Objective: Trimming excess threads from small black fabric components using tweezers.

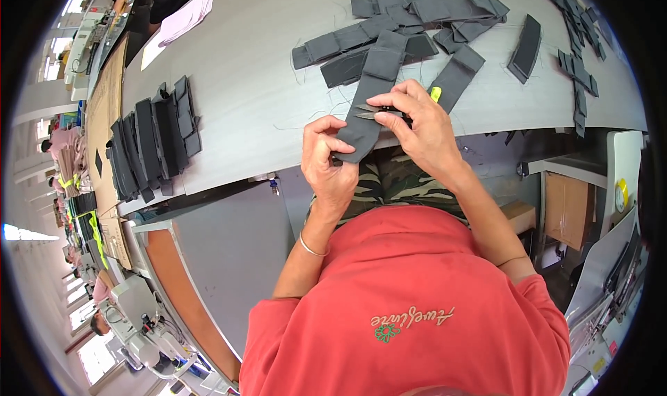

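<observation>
A dark grey fabric strip (381, 66) with folded, stitched sections hangs toward me over the table's near edge. My left hand (326, 161) pinches its near end between thumb and fingers. In my right hand (427, 132) is a pair of thread snips (366, 112), its pointed metal blades lying against the strip's face. A bright yellow piece (435, 94) shows beside the right fingers; whether it belongs to the snips I cannot tell. Most of the snips' handle is hidden by the fingers. Just beyond lies a loose pile of similar strips (445, 8), with loose threads around them.
At the left, a neat row of dark folded pieces (154, 142) lies on the pale table (236, 83). One dark piece (525, 48) lies apart at the right, with more strips (575, 69) beyond it. Pink and white sheets (184, 21) lie far left. Sewing machines (135, 309) and other people are farther left.
</observation>
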Motion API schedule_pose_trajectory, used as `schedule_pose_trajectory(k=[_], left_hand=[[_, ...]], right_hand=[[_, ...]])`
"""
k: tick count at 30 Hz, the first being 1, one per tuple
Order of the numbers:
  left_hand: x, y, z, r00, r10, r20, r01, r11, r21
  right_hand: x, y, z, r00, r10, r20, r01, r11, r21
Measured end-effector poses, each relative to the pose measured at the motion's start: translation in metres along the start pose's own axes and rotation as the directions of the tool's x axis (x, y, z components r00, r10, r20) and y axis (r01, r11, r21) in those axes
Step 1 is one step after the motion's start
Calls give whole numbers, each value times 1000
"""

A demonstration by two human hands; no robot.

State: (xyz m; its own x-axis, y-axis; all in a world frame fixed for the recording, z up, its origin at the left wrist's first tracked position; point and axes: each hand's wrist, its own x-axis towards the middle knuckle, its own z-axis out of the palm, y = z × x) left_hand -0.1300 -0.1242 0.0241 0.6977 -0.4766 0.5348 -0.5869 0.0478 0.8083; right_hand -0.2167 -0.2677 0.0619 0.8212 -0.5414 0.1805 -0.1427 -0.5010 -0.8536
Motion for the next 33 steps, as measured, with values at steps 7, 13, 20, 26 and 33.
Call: schedule_pose_trajectory(k=[7, 13, 20, 26, 33], left_hand=[[0, 3, 3, 998, 55, -23, -54, 997, 46], [-3, 3, 1, 995, 99, 18, -100, 991, 94], [-3, 4, -9, 974, -136, -181, 89, 965, -247], [4, -4, -30, 742, -670, 10, 407, 439, -801], [-1, 17, -17, 675, -726, 133, 549, 373, -748]], right_hand=[[-3, 0, 7, 999, -14, -34, 11, 997, -81], [1, 2, 5, 1000, -16, 26, 19, 991, -133], [5, 1, -4, 993, -35, -113, 55, 982, 182], [-6, -4, 0, 997, 67, 45, -79, 932, 354], [-7, -16, 27, 994, -13, 106, -15, 966, 258]])
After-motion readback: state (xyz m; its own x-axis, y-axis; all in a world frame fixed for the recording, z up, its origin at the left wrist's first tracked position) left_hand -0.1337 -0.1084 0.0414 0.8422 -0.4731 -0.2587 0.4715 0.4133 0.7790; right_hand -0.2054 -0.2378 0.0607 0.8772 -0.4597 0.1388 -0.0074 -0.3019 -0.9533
